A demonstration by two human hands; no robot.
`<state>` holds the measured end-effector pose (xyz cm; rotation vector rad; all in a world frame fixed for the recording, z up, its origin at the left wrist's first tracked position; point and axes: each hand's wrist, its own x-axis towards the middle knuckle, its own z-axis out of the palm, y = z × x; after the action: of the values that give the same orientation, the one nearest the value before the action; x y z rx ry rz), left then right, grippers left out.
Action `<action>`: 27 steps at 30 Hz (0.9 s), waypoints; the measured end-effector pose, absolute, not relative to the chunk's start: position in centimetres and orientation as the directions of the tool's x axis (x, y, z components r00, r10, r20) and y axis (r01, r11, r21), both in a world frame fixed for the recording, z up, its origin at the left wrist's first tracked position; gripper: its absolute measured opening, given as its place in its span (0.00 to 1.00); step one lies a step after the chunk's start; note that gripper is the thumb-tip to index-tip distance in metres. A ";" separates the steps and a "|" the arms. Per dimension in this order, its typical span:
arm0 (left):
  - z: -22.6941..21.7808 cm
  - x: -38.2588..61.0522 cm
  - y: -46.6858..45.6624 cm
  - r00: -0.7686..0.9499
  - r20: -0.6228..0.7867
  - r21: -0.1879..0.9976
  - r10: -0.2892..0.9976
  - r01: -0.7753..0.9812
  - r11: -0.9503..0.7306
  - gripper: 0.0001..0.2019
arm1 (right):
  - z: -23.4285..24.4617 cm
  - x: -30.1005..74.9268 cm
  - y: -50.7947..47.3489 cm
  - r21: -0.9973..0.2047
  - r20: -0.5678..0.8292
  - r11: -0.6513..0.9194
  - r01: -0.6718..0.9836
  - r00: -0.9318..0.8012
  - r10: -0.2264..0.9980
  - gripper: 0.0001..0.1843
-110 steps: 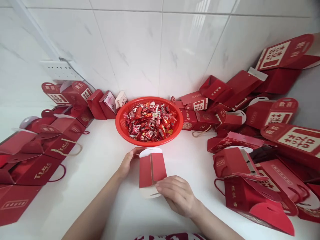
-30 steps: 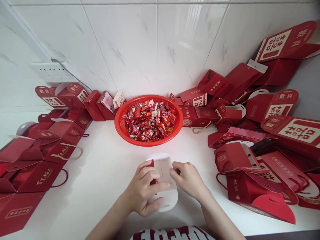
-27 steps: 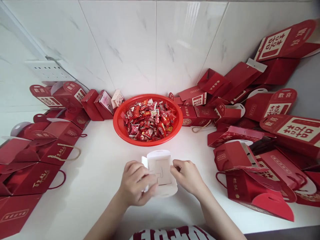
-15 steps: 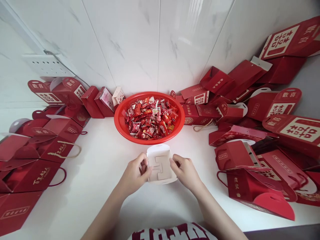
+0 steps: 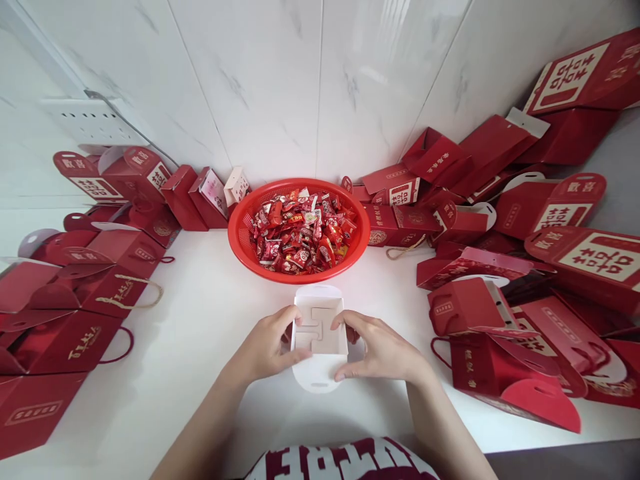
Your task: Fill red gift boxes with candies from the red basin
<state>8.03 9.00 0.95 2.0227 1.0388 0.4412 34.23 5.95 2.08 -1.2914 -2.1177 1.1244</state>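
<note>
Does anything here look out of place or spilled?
The right-hand pile of red boxes looks untidy: they lean and overlap at odd angles, while the left-hand boxes stand in neater rows. The sweets sit inside the basket; no spill shows.

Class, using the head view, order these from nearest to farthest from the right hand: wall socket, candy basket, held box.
1. Held box: touching the right hand.
2. Candy basket: beyond the box.
3. Wall socket: far upper left.
</note>
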 end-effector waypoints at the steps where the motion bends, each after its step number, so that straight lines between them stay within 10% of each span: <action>1: 1.3 7.9 9.0 0.616 -0.077 0.754 0.784 0.550 -0.358 0.24 | 2.1 34.2 5.9 -0.797 -0.060 0.249 0.551 -0.481 0.875 0.30; 7: 1.9 7.8 8.8 0.575 -0.076 0.557 0.815 0.702 -0.443 0.23 | 1.5 33.4 5.6 -0.775 0.009 0.343 0.530 -0.534 0.845 0.04; 17: 2.3 8.1 8.3 0.682 -0.035 0.543 0.730 0.626 -0.559 0.26 | 0.8 33.7 5.9 -0.676 0.483 0.595 0.434 -0.349 0.803 0.16; 21: 2.0 8.5 8.1 0.692 -0.027 0.529 0.721 0.622 -0.577 0.30 | 0.1 33.2 6.5 -0.690 0.380 0.557 0.461 -0.424 0.822 0.32; 27: 0.0 9.1 7.9 0.557 0.076 0.609 0.827 0.631 -0.481 0.46 | -2.2 31.4 7.2 -0.911 0.253 0.299 0.284 -0.187 0.949 0.22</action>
<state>9.05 7.86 0.02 2.2689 1.1692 0.4938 31.45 7.23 -2.19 -1.1359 -1.6685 0.9299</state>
